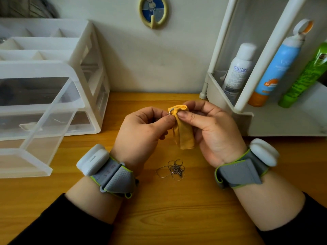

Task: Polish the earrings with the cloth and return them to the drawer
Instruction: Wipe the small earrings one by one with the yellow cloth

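Head view. Both hands are raised over the wooden bench point(177, 213), close together. Left hand point(141, 124): fingers curled, thumb and forefinger pinching a small silver earring point(170, 111), most of it hidden. Right hand point(214, 128): thumb and fingers gripping the yellow cloth point(184, 135) at its folded top edge, which touches the earring; the rest of the cloth hangs down between the two palms. Each wrist carries a grey strap with a white device: left wristband point(104, 167), right wristband point(251, 161). On the bench, nearer the person than the cloth: a silver tangle point(174, 169) of thin chain and small rings, too fine to tell piece from piece. Left of the cloth: a clear plastic drawer point(35, 138), pulled well out of a white drawer unit point(86, 68). Right of the cloth: a white rack point(230, 106) holding a white spray bottle point(237, 71), a blue and orange bottle point(276, 68) and a green tube point(304, 75), all leaning. Beyond the cloth, on the wall: an oval yellow hook point(153, 12).
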Demonstrator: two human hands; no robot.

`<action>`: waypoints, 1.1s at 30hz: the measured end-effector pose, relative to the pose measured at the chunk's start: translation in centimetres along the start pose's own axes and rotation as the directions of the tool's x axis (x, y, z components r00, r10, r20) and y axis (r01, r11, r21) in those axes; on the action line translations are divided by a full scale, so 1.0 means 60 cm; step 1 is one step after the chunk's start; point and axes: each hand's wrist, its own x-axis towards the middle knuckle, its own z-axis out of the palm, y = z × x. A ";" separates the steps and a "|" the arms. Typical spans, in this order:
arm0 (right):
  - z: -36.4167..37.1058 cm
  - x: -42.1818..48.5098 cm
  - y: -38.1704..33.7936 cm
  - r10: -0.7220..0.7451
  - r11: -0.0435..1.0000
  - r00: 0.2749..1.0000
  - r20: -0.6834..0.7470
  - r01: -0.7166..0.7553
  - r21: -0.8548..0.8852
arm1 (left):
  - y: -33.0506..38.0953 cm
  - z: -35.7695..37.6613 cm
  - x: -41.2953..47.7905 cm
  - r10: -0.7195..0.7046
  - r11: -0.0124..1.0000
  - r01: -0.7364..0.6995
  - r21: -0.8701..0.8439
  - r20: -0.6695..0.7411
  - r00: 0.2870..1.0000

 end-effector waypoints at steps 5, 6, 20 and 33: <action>-0.003 0.001 -0.003 -0.022 0.998 1.000 -0.006 0.022 -0.060 | 0.000 -0.001 0.000 0.012 1.000 -0.012 0.020 -0.023 1.000; -0.003 0.001 -0.003 -0.014 0.999 1.000 -0.012 0.014 -0.042 | 0.000 0.000 0.000 0.012 1.000 -0.011 0.027 -0.016 1.000; 0.002 0.000 0.007 -0.066 0.996 0.998 -0.014 0.065 -0.060 | 0.000 0.000 0.001 0.000 0.999 0.001 0.032 -0.021 1.000; -0.012 0.011 0.003 -0.170 0.983 0.977 -0.129 0.159 -0.098 | 0.000 -0.030 0.014 0.136 0.932 -0.103 0.349 -0.072 0.988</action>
